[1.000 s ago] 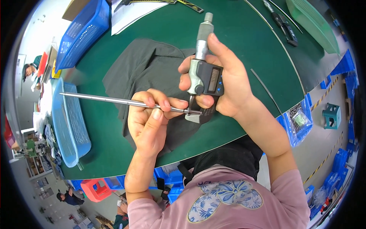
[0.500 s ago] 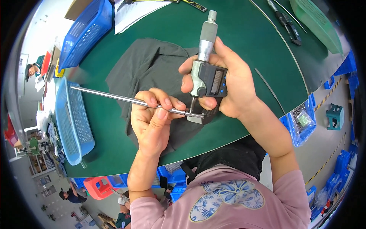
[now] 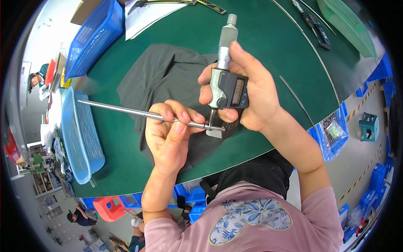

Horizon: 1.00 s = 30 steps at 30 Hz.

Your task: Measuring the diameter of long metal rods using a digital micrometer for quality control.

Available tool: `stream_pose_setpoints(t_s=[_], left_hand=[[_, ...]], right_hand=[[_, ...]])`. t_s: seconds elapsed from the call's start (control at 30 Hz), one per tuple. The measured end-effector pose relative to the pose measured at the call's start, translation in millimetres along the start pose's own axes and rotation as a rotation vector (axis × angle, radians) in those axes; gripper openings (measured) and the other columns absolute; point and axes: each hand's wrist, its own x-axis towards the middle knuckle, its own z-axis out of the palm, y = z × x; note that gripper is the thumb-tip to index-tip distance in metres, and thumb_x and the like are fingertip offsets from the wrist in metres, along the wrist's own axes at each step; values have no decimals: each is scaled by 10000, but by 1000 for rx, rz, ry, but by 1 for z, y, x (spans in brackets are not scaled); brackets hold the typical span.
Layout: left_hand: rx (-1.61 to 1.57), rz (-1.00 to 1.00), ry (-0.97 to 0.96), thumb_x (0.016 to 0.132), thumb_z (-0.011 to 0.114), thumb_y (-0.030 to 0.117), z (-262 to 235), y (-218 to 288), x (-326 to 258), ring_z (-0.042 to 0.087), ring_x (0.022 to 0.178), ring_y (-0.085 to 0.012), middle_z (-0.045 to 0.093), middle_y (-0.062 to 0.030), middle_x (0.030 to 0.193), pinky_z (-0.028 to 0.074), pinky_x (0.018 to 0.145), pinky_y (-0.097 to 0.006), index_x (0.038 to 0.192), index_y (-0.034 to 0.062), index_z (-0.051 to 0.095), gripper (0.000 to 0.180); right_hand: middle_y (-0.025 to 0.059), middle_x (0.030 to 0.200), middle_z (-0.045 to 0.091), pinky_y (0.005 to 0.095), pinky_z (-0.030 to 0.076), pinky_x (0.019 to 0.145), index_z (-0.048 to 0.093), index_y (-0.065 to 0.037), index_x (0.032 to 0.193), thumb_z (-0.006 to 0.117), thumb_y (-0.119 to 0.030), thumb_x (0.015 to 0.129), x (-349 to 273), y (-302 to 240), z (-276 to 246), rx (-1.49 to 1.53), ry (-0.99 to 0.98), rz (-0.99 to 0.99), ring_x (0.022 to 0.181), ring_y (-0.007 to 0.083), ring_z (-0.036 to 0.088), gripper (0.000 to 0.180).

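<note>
My right hand [image 3: 256, 90] grips a digital micrometer [image 3: 223, 80] upright, its thimble pointing away from me and its small screen facing up. Between thumb and fingers, my left hand [image 3: 170, 136] pinches a thin shiny metal rod [image 3: 121, 110]. The rod's right end lies in the gap of the micrometer, at the spindle. Its far end reaches left over a light blue basket. Below both hands a dark grey cloth [image 3: 168, 75] lies crumpled on the green table [image 3: 113, 168].
On the left stand a light blue basket [image 3: 90, 147] and a darker blue basket [image 3: 94, 44]. Papers [image 3: 147, 19] and a caliper [image 3: 168, 2] lie at the back. A thin strip [image 3: 296, 96], another measuring tool [image 3: 315, 27] and a green basket [image 3: 348, 25] are to the right.
The micrometer's thimble has tilted slightly left and toward me, and my right thumb has shifted slightly on it. The rod's end stays in the gap.
</note>
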Motion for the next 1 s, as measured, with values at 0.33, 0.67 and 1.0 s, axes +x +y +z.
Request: stream_pose_setpoints(t_s=[0.33,0.67,1.0], left_hand=[[12,10,12,815,479,-9,1,3,0,549,851,-244,445,-95,873,527,715,-336,902,58,363,159],[4,1,25,816,480,-8,1,3,-1,552,844,-244,448,-93,873,523,713,-337,912,61,358,170],[5,-2,18,816,483,-2,1,4,0,550,845,-239,449,-88,870,513,712,-338,915,67,368,167]], right_hand=[[166,646,572,215,350,313,535,44,841,300,-443,878,-1,1,2,55,-30,-6,329,135,440,543],[157,645,576,204,355,305,534,50,858,268,-504,861,-1,0,3,33,-13,37,355,130,448,615],[156,648,576,198,356,304,541,38,848,277,-514,856,1,1,1,7,-12,8,365,124,461,612]])
